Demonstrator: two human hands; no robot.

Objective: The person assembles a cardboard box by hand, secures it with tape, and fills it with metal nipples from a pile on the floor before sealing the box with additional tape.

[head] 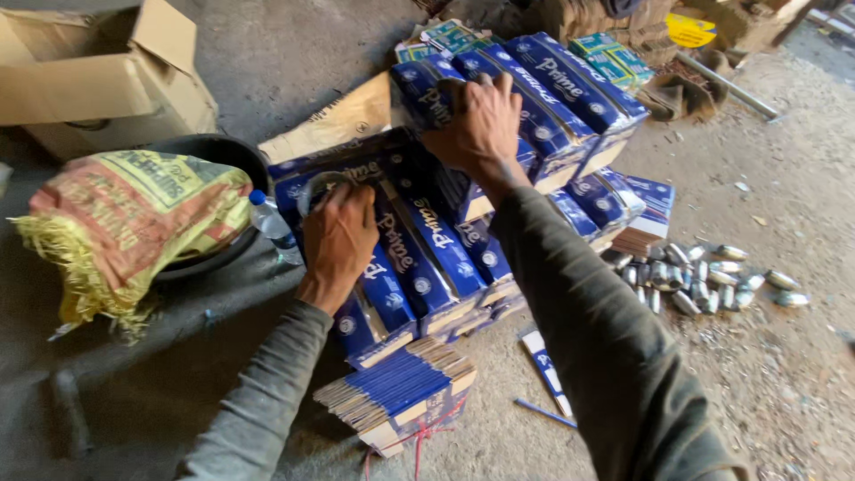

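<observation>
A heap of long blue cardboard boxes (445, 240) lies on the ground in front of me. My left hand (338, 236) rests on the boxes and grips a roll of clear tape (313, 187). Farther back, my right hand (481, 120) presses down on the end of an upper blue box (427, 93). A tied bundle of flattened blue cartons (396, 392) lies near my left forearm. Both arms wear grey sleeves.
A brown cardboard carton (98, 76) stands at the back left. A printed woven sack (125, 223) drapes over a black tub (233, 156), with a small plastic bottle (272, 224) beside it. Several small metal pieces (699, 276) lie scattered on the dirt at right. A metal pipe (726, 85) lies behind.
</observation>
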